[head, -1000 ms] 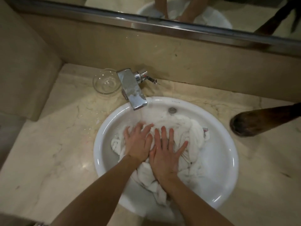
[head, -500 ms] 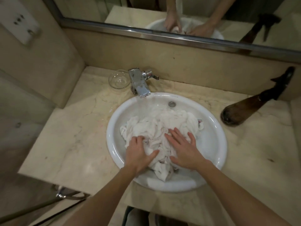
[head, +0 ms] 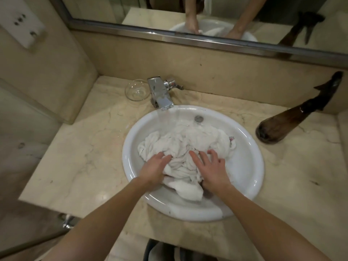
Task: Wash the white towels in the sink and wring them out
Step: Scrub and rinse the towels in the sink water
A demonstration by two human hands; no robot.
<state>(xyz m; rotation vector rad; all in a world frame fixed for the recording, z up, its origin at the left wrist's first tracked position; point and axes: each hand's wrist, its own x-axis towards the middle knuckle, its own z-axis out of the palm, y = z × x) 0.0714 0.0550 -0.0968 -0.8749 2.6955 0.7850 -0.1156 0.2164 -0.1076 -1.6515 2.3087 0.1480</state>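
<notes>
White towels (head: 185,147) lie bunched in the round sink (head: 250,166), set into the marble tabletop (head: 84,147). Both forearms reach in from the near edge, converging on the heap. Left hand (head: 155,169) lies palm down on the near left of the pile, its fingers (head: 165,158) curled into the cloth and gripping a fold. Right hand (head: 211,170) presses flat on the towels, fingers spread wide. Water runs from the chrome faucet (head: 160,95) behind.

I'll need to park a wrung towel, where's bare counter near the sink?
Bare counter lies left of the sink, below the glass bowl, and in front of the sink. Right side is tighter: the brown vase lies there. The faucet crowds the back.
</notes>
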